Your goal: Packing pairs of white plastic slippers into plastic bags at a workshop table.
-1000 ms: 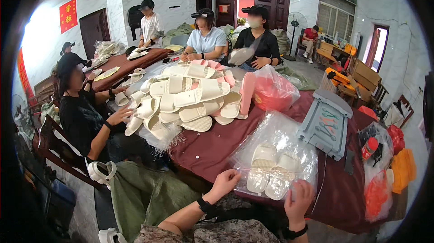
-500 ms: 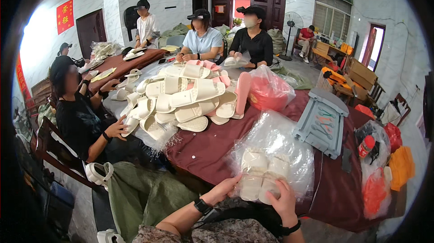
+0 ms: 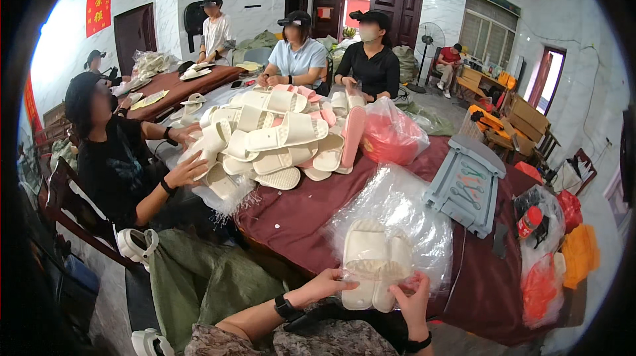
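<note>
The left grip (image 3: 331, 284) is pinching the near left side of the pair of cream slippers (image 3: 375, 250), and the right grip (image 3: 413, 298) is gripping its near right side, clear film (image 3: 419, 282) apparently caught there. The pair is lying between and just beyond them, over clear plastic sheets (image 3: 404, 200) on the worktop (image 3: 298, 223) — ideally both grips should be pulling evenly, pressing lightly — uneven tension could be skewing the soles.

In the grip, cream slippers (image 3: 368, 250) look matt and smooth; just beyond it lies glossy, wrinkled clear plastic (image 3: 405, 198) over dull maroon cloth (image 3: 301, 222).
</note>
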{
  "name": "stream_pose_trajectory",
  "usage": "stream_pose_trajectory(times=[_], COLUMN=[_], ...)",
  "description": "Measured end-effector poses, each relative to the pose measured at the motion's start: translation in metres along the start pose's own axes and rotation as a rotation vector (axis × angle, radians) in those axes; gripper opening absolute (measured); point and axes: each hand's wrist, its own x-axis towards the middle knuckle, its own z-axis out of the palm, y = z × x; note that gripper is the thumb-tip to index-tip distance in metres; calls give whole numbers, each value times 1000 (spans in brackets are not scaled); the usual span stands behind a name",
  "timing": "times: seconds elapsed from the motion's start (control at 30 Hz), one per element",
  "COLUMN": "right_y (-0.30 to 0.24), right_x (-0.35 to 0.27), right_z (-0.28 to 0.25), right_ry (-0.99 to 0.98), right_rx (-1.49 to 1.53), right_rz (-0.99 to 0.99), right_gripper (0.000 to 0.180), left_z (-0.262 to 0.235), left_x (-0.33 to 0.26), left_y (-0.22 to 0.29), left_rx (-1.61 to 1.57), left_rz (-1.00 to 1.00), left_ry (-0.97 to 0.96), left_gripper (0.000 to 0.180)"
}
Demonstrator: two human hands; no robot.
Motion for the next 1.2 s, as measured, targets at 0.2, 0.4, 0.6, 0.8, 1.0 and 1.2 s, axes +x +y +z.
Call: stream_pose_trajectory(times=[0.2,0.4,0.6,0.8,1.0,1.2], right_y=[-31,-46,-87,-55,-93,-91], right_x=[0,-4,-5,7,24,40], right_z=[-14,-23,-4,5,1,-19], right_ry=[-145,-486,-364,-347,-293,-363], right_rx=[484,631,560,-38,-415,-262], right_rz=[354,404,245,-334,-429,-354], right_gripper=[83,33,4,36,55,78], left_z=[0,8,22,16,25,-19], left_x=[-17,-23,-3,-7,-19,-54], left_y=[8,12,-21,-24,-2,35], left_rx=[-145,-2,-250,-447,-355,-12], left_rz=[58,89,260,35,221,551], left_ry=[-152,-432,-463,-606,-258,88], left_gripper=[38,52,70,66,64,82])
